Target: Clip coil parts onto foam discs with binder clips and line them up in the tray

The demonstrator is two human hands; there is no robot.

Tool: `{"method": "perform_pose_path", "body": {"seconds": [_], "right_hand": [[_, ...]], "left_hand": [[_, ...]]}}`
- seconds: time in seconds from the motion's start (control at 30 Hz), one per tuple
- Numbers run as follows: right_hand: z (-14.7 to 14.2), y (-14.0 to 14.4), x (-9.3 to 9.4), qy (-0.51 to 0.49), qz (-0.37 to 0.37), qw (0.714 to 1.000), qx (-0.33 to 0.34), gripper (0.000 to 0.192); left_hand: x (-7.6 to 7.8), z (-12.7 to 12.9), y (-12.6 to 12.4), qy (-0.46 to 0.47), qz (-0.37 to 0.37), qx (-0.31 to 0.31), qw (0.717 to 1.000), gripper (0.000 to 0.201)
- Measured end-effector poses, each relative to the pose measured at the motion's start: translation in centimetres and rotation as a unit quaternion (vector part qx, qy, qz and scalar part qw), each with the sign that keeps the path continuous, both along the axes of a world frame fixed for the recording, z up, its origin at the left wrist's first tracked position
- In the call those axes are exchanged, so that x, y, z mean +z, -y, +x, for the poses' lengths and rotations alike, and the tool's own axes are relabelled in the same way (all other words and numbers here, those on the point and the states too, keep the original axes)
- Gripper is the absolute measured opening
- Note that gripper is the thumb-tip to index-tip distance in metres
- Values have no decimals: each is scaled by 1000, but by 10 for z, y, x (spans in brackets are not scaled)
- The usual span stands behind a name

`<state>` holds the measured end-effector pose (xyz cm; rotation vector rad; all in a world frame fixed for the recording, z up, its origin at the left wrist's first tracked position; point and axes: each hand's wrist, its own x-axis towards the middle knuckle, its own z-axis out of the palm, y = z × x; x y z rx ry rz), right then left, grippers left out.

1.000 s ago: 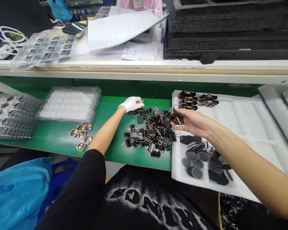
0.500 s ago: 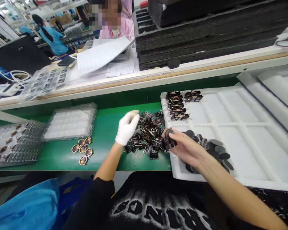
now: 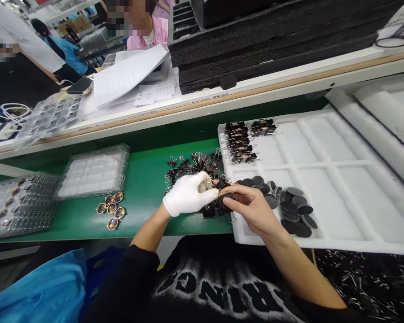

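- White-gloved left hand (image 3: 190,194): fingers curled beside the clip; whether they grip it cannot be told.
- Black metal binder clip (image 3: 221,184): between the hands; probably light but strongly sprung, best pinched by its wire handles.
- Dark, flat, round disc (image 3: 228,196): just beside the clip; likely light, stiff, smooth-faced, best held by its rim.
- Bare right hand (image 3: 252,204): thumb and fingers pinch the disc.

The green counter (image 3: 139,213) supported, from left to right, a stack of loaded clear trays (image 3: 42,206), a white-lined clear tray (image 3: 90,177), six gold-rimmed round pieces (image 3: 111,207) in front of it, and loose black binder clips (image 3: 200,158). A white partitioned tray (image 3: 328,166) was positioned at right, beside the clips.
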<state>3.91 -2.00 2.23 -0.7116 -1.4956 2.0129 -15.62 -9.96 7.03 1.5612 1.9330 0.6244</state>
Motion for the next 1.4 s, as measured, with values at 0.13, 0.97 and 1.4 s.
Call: {"method": "perform_pose_path", "body": {"seconds": [0.13, 0.97, 1.4], "right_hand": [[12, -11, 7, 47, 97, 989, 97, 23], [24, -43, 12, 138, 175, 971, 90, 36], [32, -67, 25, 153, 254, 931, 212, 30]], "left_hand": [[7, -3, 0, -75, -51, -83, 992, 54], [-7, -10, 1, -188, 21, -110, 976, 51], [-1, -7, 0, -79, -38, -258, 962, 47]]}}
